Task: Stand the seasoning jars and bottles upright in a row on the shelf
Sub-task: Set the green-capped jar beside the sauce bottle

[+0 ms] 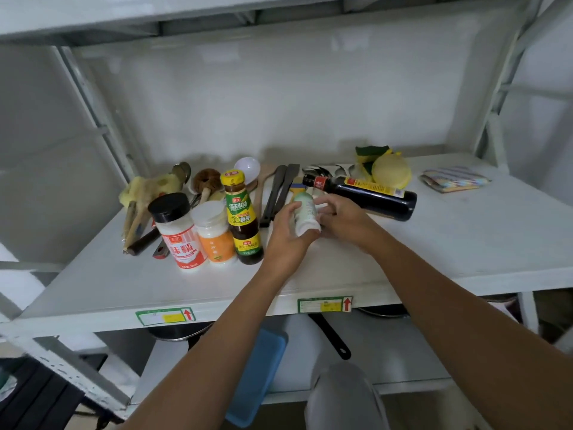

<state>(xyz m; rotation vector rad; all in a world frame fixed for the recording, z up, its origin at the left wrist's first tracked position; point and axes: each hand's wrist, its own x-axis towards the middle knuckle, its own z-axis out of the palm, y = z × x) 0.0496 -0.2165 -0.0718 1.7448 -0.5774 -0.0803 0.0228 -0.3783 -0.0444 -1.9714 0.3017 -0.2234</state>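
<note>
At frame centre, left hand (pixel 286 231) and right hand (pixel 341 220) both clasp a smooth white cylindrical bottle (pixel 305 215); glossy dark glass bottle (pixel 362 193) lies flat behind.

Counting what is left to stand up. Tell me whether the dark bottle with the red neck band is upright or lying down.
Lying down. The dark bottle rests on its side on the shelf, neck pointing left, behind both hands.

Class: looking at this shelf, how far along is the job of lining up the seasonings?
Done: three stand in a row, the black-capped jar, orange jar and yellow-capped bottle. In hand: both the left hand and right hand hold the white bottle. Left: the dark bottle lies flat.
</note>
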